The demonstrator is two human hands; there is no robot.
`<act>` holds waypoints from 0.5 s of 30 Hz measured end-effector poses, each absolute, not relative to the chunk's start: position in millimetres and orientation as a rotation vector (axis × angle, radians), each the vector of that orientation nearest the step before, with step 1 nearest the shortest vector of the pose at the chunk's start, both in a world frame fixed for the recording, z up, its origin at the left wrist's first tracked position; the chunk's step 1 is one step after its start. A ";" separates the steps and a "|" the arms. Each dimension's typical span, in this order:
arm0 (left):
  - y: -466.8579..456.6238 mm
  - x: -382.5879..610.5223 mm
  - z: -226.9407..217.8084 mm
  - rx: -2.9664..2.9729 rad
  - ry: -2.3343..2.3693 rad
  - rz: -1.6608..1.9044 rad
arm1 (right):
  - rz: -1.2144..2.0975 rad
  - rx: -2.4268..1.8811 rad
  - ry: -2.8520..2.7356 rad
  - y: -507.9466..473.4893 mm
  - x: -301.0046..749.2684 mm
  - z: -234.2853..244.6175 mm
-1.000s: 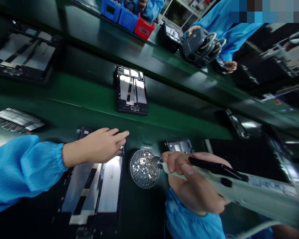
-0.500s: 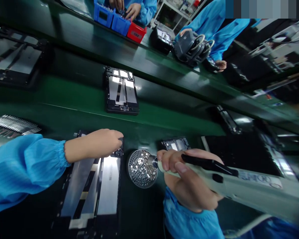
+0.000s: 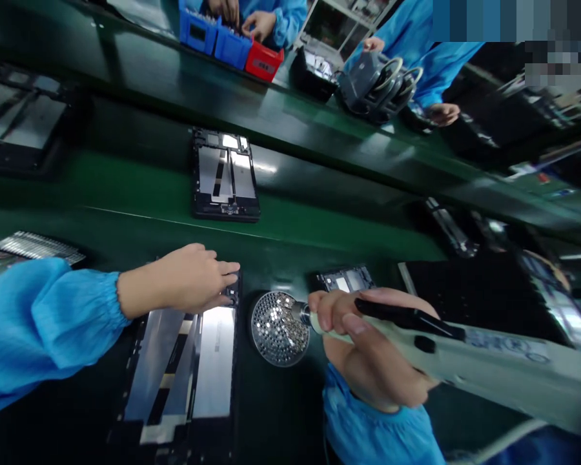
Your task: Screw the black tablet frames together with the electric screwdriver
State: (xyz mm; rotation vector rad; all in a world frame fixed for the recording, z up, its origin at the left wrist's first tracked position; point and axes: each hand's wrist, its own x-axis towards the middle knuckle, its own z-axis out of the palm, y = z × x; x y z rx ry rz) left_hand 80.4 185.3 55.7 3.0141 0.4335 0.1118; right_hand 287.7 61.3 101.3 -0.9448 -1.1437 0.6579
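My right hand point(image 3: 368, 336) is wrapped round a pale electric screwdriver point(image 3: 494, 361) with a black lever. Its metal nose points left, over the edge of a round dish of small shiny screws point(image 3: 279, 329). My left hand point(image 3: 188, 278) lies over the top end of an opened tablet point(image 3: 215, 361). Its fingers are loosely apart and reach to the tablet's upper right corner; I see nothing held in them. The tablet lies flat, showing silver panels and a dark ribbon strip. Part of its top edge is hidden under the hand.
Another opened tablet point(image 3: 226, 174) lies farther back, and one more point(image 3: 19, 119) at the far left. A smaller part point(image 3: 346, 279) sits behind my right hand. Silver strips point(image 3: 39, 247) are at left. Across the bench, co-workers' hands are near blue bins point(image 3: 232, 46) and a red bin point(image 3: 264, 61).
My left hand's fingers have spread a little and shifted at the tablet's top corner. The screwdriver stays at the screw dish. The view has shifted slightly.
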 end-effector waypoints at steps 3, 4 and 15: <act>161.7 72.7 50.5 3.161 0.454 0.105 | 0.654 -0.933 -1.162 61.5 282.6 103.6; 150.2 70.4 47.4 3.173 0.525 0.170 | 0.660 -0.936 -1.166 60.8 279.7 104.4; 91.2 66.6 30.2 2.956 0.654 0.602 | 0.832 -1.092 -1.303 60.3 248.2 92.2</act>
